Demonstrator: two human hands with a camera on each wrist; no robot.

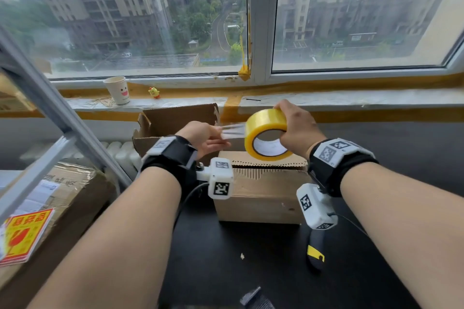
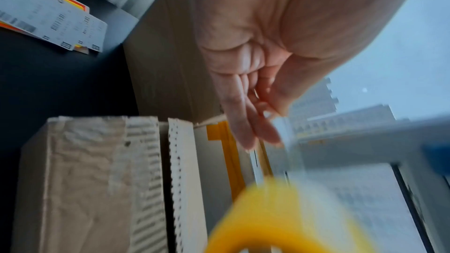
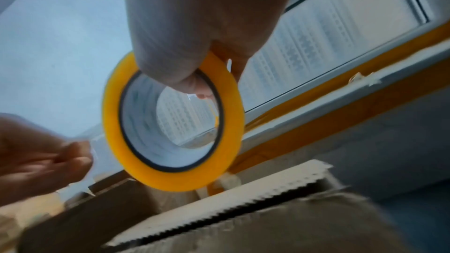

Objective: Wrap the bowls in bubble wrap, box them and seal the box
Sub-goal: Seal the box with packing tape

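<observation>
Head view: right hand (image 1: 296, 128) grips the yellow tape roll (image 1: 267, 134) above the closed cardboard box (image 1: 261, 195) on the dark table (image 1: 226, 258); left hand (image 1: 203, 137) pinches the drawn-out tape end (image 1: 232, 131). Left wrist view: fingers (image 2: 246, 122) blurred; box (image 2: 85, 180) below. Right wrist view: thumb through the roll (image 3: 175, 122); box (image 3: 268, 218) beneath.

Both forearms raised, extended forward. Right hand (image 1: 297, 130) grips tape roll (image 1: 266, 134); left hand (image 1: 204, 137) pinches its free tape end (image 1: 232, 130).
</observation>
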